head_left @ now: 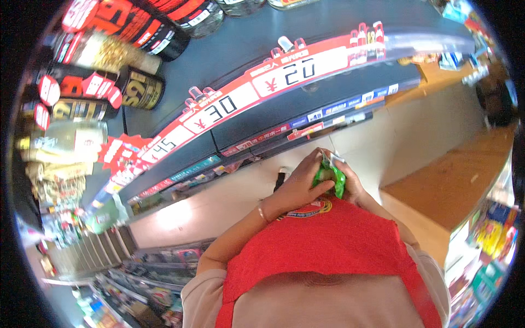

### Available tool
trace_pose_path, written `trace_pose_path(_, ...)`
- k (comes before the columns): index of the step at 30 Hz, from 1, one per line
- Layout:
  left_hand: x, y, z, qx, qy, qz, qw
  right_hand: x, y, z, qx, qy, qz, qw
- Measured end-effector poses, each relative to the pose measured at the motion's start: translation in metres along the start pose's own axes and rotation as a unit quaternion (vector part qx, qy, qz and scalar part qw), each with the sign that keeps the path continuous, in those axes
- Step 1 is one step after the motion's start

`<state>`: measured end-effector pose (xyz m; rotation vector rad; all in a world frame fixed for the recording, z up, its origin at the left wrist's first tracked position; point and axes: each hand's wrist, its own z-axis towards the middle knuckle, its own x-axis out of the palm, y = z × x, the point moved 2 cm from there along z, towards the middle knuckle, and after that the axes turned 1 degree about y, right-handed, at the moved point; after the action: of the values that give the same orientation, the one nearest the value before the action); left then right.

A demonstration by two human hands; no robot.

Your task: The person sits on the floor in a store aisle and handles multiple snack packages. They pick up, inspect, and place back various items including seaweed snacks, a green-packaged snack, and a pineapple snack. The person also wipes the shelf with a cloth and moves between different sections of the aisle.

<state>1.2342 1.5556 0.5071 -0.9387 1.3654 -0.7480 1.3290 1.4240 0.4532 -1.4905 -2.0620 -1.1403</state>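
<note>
Close in front of my red apron (324,242), my two hands hold a crinkled green plastic packet (330,176). My left hand (305,180), with a bracelet at its wrist, wraps the packet's left side, its thumb lying across the front. On the other side my right hand (348,180) grips the packet near its top. A whitish, partly clear edge of the packet shows between the fingertips. What the packet contains cannot be made out, and the fingers hide much of it.
Ahead runs a dark store shelf (229,49) with red price strips. Large bottles and jars (143,88) stand at its left. A wooden counter (447,180) is on the right, and pale floor tiles (197,217) show below. Stocked shelves (147,291) lie at lower left.
</note>
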Motion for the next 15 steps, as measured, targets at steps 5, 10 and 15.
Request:
trace_pose_path(5,-0.047,0.056,-0.073,-0.191,0.008,-0.157,0.969,0.013,-0.022,0.03,-0.079,-0.045,0.131,0.987)
trace_pose_path(10,-0.077,0.148,-0.16,-0.315,0.042,-0.117,0.941,-0.06,-0.056,0.082,-0.137,-0.142,0.228,0.953)
trace_pose_path(15,-0.102,0.224,-0.187,-0.342,0.166,-0.017,0.925,-0.05,-0.128,0.094,-0.222,-0.229,0.299,0.899)
